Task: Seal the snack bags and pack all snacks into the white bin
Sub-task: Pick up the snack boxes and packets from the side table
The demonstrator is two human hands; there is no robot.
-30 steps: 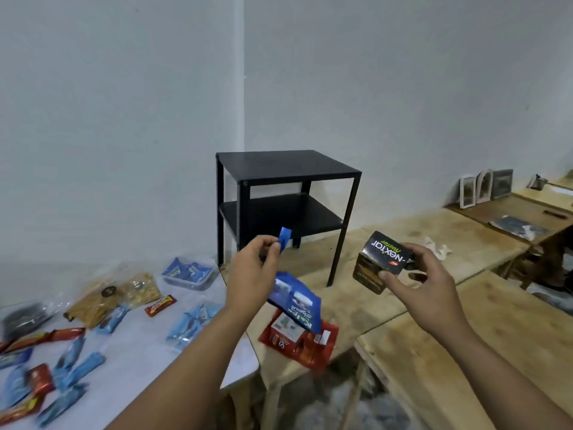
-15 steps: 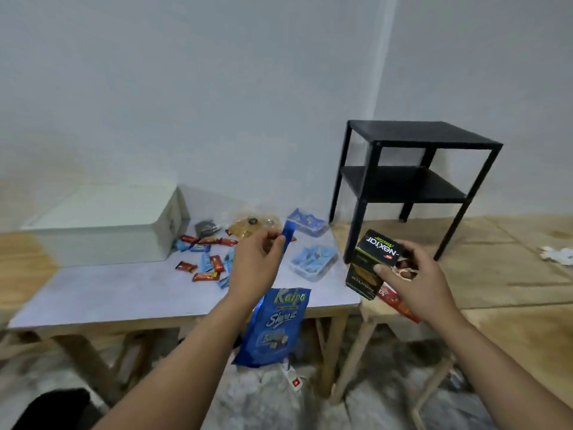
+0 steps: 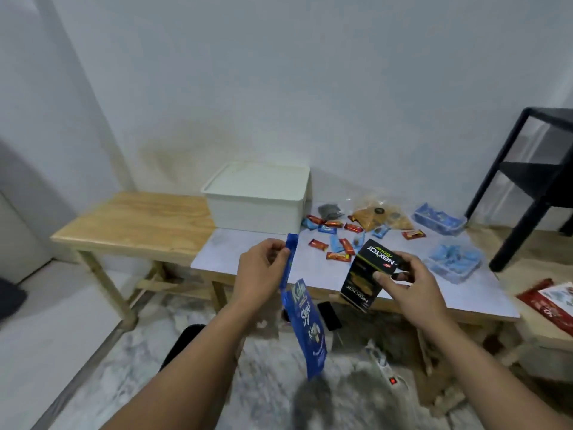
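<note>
My left hand pinches the top edge of a blue snack bag, which hangs down in front of the table. My right hand grips a black Nextar snack box, tilted over the table's front edge. The white bin stands at the back of the grey tabletop with its lid on. To the bin's right lie several small red and blue wrapped snacks, a clear bag of brown snacks and two clear trays of blue packets.
A wooden bench adjoins the table on the left. A black metal shelf stands at the right. A red snack pack lies on a wooden table at the far right. A power strip lies on the floor.
The view has swung left, so the white bin and the snack table sit ahead. Both hands keep their hold on the blue bag and the black box.
</note>
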